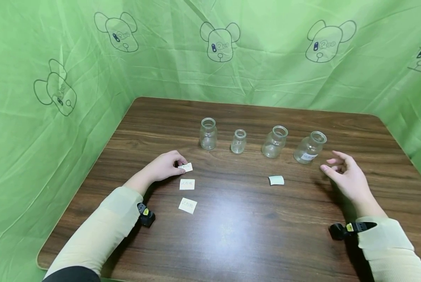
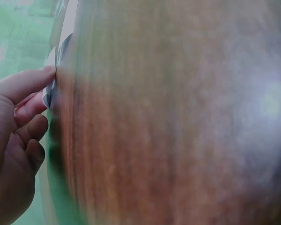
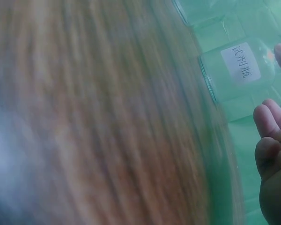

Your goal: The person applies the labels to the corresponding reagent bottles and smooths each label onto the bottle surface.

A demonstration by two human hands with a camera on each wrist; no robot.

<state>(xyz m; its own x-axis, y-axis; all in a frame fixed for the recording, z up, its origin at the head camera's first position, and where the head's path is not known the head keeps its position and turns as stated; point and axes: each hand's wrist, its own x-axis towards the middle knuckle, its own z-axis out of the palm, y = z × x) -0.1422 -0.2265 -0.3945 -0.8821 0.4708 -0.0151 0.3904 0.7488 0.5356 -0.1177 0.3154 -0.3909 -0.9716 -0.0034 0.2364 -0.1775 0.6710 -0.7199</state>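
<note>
Four small clear glass jars stand in a row across the brown table. The rightmost jar carries a white label. My right hand hovers just right of it, fingers loosely spread and holding nothing. My left hand lies on the table in front of the leftmost jar, its fingertips pinching the edge of the top paper label. Two more labels lie in a column below it.
A curled white paper strip lies in front of the third jar. The second jar is the smallest. Green cloth with bear drawings walls the table at the back and both sides.
</note>
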